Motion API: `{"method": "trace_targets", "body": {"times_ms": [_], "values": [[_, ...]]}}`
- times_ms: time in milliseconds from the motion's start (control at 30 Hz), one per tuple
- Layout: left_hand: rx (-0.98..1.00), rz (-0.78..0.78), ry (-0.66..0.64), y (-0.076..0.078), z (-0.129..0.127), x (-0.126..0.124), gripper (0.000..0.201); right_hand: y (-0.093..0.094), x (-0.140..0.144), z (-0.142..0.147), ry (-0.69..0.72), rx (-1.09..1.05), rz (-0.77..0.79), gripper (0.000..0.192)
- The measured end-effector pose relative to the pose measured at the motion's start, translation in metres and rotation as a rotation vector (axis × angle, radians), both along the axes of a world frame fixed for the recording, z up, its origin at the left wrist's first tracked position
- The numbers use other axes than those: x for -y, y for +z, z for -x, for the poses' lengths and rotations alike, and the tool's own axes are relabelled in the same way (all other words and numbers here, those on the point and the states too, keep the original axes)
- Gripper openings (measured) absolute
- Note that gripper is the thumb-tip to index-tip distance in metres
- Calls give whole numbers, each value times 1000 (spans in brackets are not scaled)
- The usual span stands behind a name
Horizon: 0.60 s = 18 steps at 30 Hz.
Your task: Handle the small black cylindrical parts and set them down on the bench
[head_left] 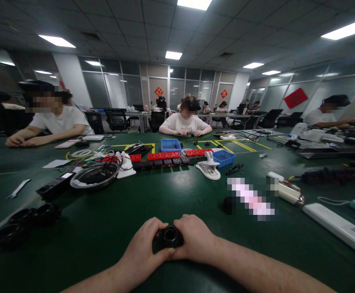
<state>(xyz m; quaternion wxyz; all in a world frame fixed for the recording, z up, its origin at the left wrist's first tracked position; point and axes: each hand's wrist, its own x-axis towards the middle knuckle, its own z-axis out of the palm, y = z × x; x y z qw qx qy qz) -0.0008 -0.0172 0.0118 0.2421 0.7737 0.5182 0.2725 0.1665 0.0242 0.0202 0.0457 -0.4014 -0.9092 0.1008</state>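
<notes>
Between my two hands is a small black cylindrical part (170, 236) with a round opening that faces me. My left hand (145, 244) curls around its left side, thumb at the near edge. On the other side my right hand (194, 238) wraps the part, its thumb meeting the left thumb at the front. Both hands are low over the green table (116, 228). The fingers largely cover the part's sides, so its full shape is hidden. Another small black piece (227, 205) lies on the table beyond my right hand.
Black ring-shaped parts (9, 235) lie at left. Ahead are a metal bowl (95, 177), a white clip base (208, 167), red-and-black socket strips (163, 156) and blue trays (170, 145). A long white power strip (339, 228) lies at right. Co-workers (185, 122) sit across the table.
</notes>
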Motion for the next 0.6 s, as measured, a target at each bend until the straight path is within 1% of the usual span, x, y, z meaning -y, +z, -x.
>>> {"method": "trace_targets", "body": {"times_ms": [67,133,200,300,367,433,533,600], "values": [[12,-4,-43,3,1,0,23,0,1,0,1,11,-14,58],[21,4,-81,6,2,0,25,2,0,-2,23,-24,9,61],[33,13,-106,8,4,1,29,6,-3,-7,83,-112,74,61],[63,19,-110,10,5,1,44,13,-8,-14,196,-246,211,66],[74,17,-96,9,5,1,50,16,-11,-17,247,-273,281,68],[68,4,-84,7,5,0,43,17,-15,-18,287,-248,330,60],[55,-8,-97,4,5,-1,29,13,-20,-20,343,-214,364,38],[57,-11,-124,4,6,-1,28,10,-23,-20,360,-222,367,30]]}}
